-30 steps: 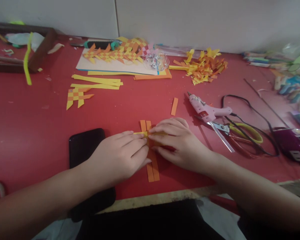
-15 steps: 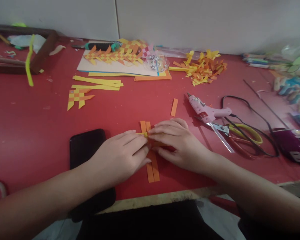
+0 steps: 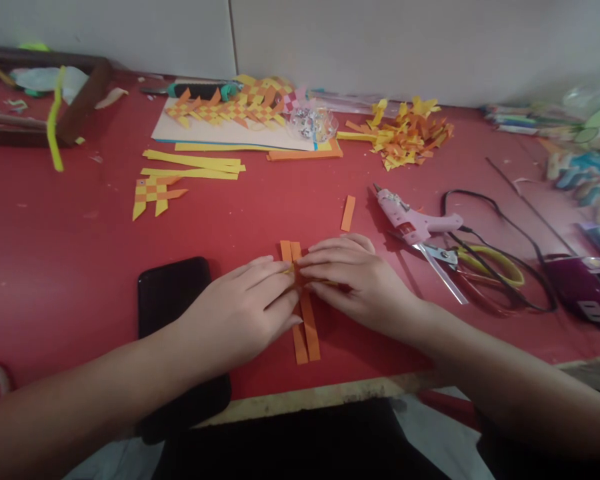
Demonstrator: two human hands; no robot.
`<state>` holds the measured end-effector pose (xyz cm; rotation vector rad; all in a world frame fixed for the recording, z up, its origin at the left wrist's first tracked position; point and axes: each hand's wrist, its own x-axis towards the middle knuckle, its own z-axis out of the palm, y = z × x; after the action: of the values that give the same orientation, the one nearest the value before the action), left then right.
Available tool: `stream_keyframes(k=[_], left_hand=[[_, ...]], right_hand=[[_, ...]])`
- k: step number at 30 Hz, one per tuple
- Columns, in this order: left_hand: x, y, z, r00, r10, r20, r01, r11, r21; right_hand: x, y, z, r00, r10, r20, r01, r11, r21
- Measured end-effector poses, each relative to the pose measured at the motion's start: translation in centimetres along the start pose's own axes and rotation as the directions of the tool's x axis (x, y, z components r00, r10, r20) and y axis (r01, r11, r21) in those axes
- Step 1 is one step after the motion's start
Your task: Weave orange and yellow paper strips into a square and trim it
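Two orange paper strips [image 3: 307,330] lie side by side on the red table, running away from me. A yellow paper strip [image 3: 291,268] crosses them, mostly covered by my fingers. My left hand [image 3: 253,300] grips the crossing from the left, fingers bent together and thumb near the orange strips. From the right, my right hand [image 3: 353,273] pinches the yellow strip beside the orange ones, its fingertips almost meeting the left hand's. A black phone [image 3: 173,287] lies partly under my left forearm.
A woven paper fish [image 3: 153,193] and yellow strips [image 3: 195,163] lie far left. Woven fish [image 3: 230,110] sit at the back beside a heap of paper scraps [image 3: 410,137]. A pink glue gun [image 3: 415,223] rests over scissors [image 3: 495,267] at right, near a loose orange piece [image 3: 348,213].
The right-hand orange strip shows more of its length between my hands, and less yellow is visible at the crossing. Both hands have barely moved.
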<state>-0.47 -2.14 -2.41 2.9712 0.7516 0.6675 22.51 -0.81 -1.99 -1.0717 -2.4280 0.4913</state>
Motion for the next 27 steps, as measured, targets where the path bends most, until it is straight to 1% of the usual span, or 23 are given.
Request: stream_keyframes(k=[5, 9, 15, 21, 27], left_hand=[[0.05, 0.12, -0.04, 1.000, -0.001, -0.004, 0.001, 1.000, 0.021], [0.29, 0.04, -0.26, 1.000, -0.007, -0.023, 0.007, 1.000, 0.008], [0.19, 0.03, -0.29, 1.000, -0.001, 0.000, 0.001, 1.000, 0.025], [0.15, 0.13, -0.38, 1.000, 0.000, -0.006, 0.000, 1.000, 0.005], [0.19, 0.14, -0.48, 1.000, -0.004, 0.000, 0.004, 1.000, 0.019]], right_hand=[[0.06, 0.24, 0.16, 1.000, -0.002, -0.026, 0.001, 0.999, -0.038], [0.07, 0.20, 0.06, 1.000, 0.007, -0.006, -0.008, 0.999, -0.042], [0.03, 0.02, 0.03, 1.000, -0.006, -0.019, 0.005, 0.999, -0.049], [0.01, 0.01, 0.16, 0.999, -0.031, -0.040, 0.028, 0.997, -0.067], [-0.06, -0.01, 0.13, 0.998, -0.044, -0.033, 0.041, 0.996, -0.080]])
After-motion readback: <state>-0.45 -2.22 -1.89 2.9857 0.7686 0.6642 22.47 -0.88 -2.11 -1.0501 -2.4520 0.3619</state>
